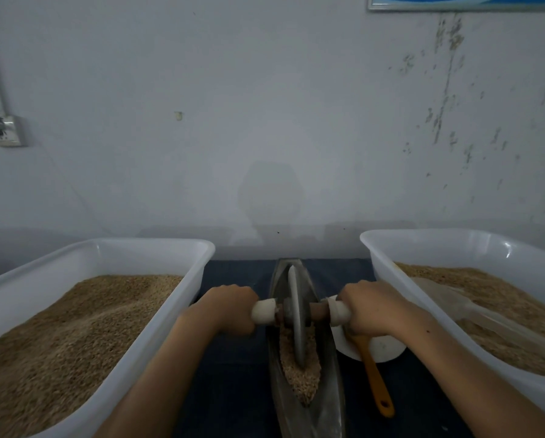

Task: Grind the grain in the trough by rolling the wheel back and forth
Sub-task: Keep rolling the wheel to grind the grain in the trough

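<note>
2 white tubs [157, 248] of grain, orange-handled tool [377, 379], white bowl [388, 350]

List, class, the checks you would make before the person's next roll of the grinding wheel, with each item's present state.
1. Left hand grips its white handle end: ok.
2. Right hand grips the other handle end: ok.
3. Grey metal disc wheel sits upright inside the long dark boat-shaped trough: ok.
4. Tan grain lies under the wheel: ok.
5. Orange-handled spatula lies beside the trough, outside the wheel's path: ok.
6. Trough is steady on the dark blue cloth: cannot tell.
</note>
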